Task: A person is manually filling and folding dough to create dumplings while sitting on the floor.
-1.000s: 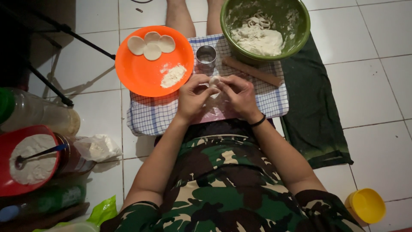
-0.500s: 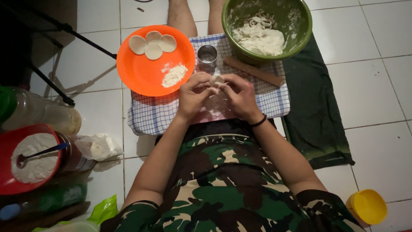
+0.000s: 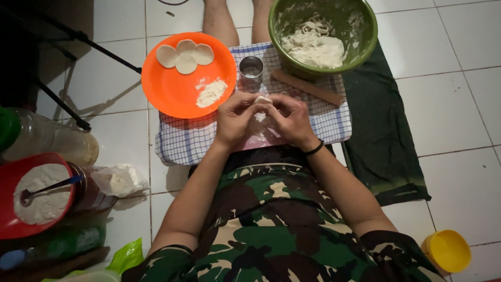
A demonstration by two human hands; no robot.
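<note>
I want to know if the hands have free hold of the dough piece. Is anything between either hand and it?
Nothing visible. The left hand and right hand both pinch the small dough piece directly, over the checked cloth. The metal cutter ring and wooden rolling pin lie just beyond, apart from the fingers.

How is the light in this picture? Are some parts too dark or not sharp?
Head view: light is dim and uneven; the left edge is deep in shadow, with thin stand shadows across the white floor tiles. The orange plate and green bowl read clearly. The left hand and right hand look slightly soft, and the dough piece shows little detail.
</note>
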